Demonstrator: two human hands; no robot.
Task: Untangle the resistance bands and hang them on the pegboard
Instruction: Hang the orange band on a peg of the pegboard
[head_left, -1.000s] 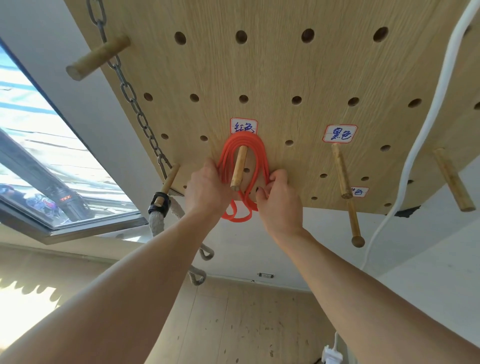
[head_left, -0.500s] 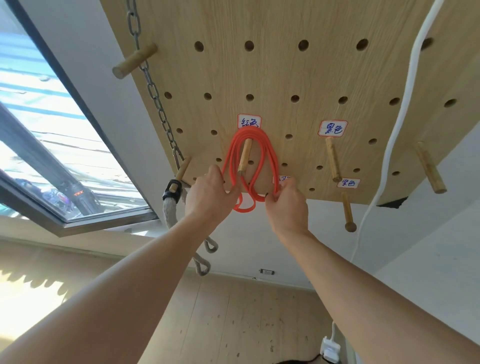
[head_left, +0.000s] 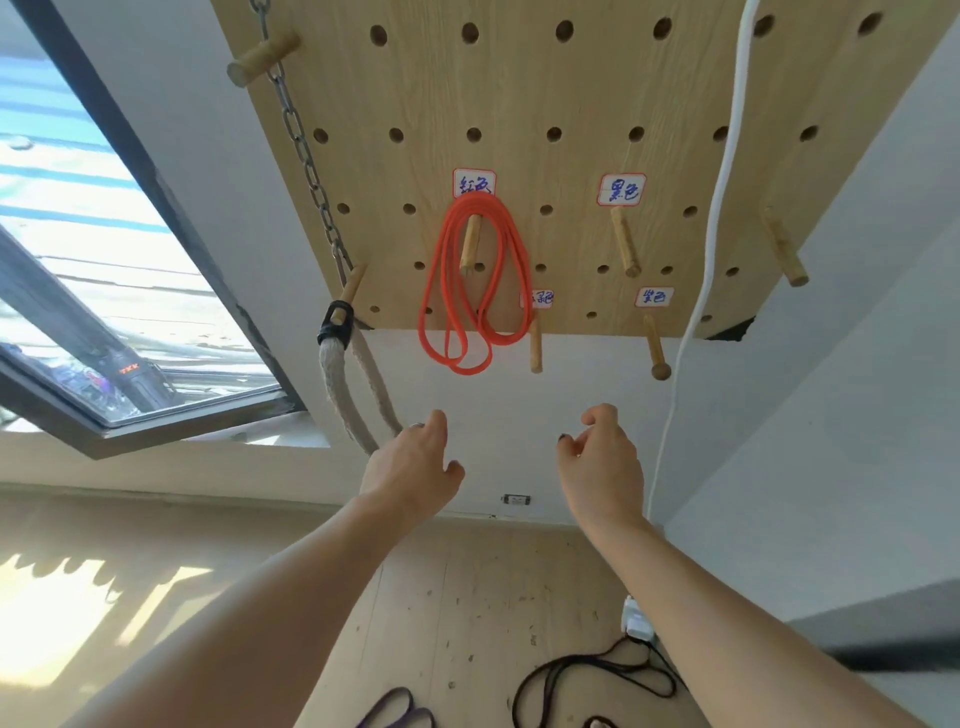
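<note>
While both my hands hang empty below it, the pegboard fills the upper view, well above my fingers. The red band hangs in several loops over its peg, up and ahead of the left hand, whose fingers are loosely curled and hold nothing. The right hand is likewise slack, fingers bent inward, gripping nothing. Behind and below my fingers, on the floor, lie the black band and the purple band.

Risk, as I judge it: the red loops hang unevenly past the board's lower edge; a knock could slide them off the peg. The black band's coils may be tangled.

The purple band is cut off by the frame; the labels' script is hard to read.
</note>
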